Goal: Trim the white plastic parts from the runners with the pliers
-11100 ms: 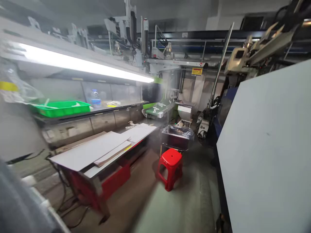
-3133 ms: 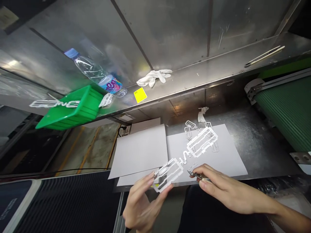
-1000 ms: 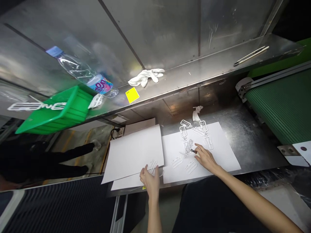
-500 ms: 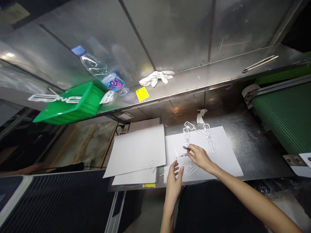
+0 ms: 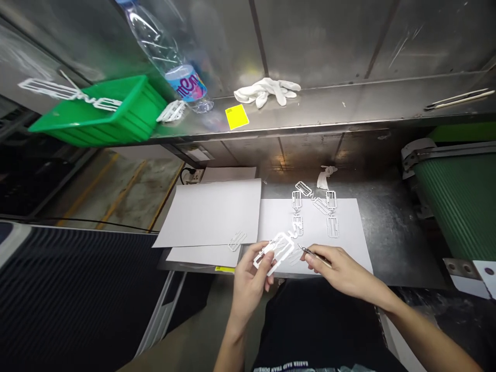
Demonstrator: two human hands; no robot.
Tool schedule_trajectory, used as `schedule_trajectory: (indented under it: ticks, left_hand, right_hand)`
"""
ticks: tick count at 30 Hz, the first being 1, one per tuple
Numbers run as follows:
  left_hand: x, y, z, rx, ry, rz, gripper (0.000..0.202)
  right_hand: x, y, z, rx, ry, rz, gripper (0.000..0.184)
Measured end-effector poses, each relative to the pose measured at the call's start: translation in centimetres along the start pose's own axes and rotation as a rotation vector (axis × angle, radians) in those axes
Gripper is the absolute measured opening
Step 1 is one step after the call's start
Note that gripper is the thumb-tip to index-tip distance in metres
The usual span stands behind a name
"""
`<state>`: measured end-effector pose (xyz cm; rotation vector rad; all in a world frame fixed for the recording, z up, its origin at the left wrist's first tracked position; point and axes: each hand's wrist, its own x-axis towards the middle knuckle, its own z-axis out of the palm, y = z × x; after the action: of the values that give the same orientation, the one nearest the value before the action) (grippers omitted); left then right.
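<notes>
Right over the flat white sheet [image 5: 351,243], the left hand [image 5: 251,274] pinches a white rectangular plastic frame [image 5: 282,244]; the right hand [image 5: 341,266] grips a slim metal-tipped tool [image 5: 316,256].

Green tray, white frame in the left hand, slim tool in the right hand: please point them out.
Green tray [image 5: 126,130]: head view, on its outer wall.
White frame [image 5: 289,241]: head view, on its upper-right end.
Slim tool [image 5: 321,259]: head view, on its handle.

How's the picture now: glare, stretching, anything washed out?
Head view: warm glare sits on the lower metal panel; the plastic bottle looks stretched toward the top edge; the white frame on the left paper stack nearly blends in; left hand and right hand look fairly sharp.
</notes>
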<state>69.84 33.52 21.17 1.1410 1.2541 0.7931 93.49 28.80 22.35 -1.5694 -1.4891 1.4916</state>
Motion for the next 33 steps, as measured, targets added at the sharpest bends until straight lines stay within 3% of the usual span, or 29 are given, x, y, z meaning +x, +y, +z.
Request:
schedule_trajectory:
  ticks: [6, 17, 27, 30, 33]
  left_hand:
    - [-0.4, 1.6, -0.5, 0.026, -0.069, -0.01, 0.059]
    - [-0.4, 1.7, -1.1, 0.085, -0.128, -0.044, 0.057]
    - [-0.2, 1.9, -0.4, 0.063, -0.147, -0.064, 0.054]
    - [-0.3, 1.6, -0.5, 0.004, -0.17, 0.003, 0.053]
    - [-0.6, 1.3, -1.1, -0.052, -0.18, 0.175, 0.065]
  right_hand:
    - [0.2, -1.0, -0.1, 0.011, -0.038, -0.003, 0.052]
    - [-0.5, -2.4, -0.3, -0.024, -0.064, 0.02, 0.056]
    - [-0.4, -2.2, -0.1, -0.105, -0.012, 0.078, 0.063]
    - [-0.4, -1.8, -0.3, -0.07, -0.026, 0.094, 0.063]
    - [-0.6, -1.3, -0.5, 0.093, -0.089, 0.135, 0.065]
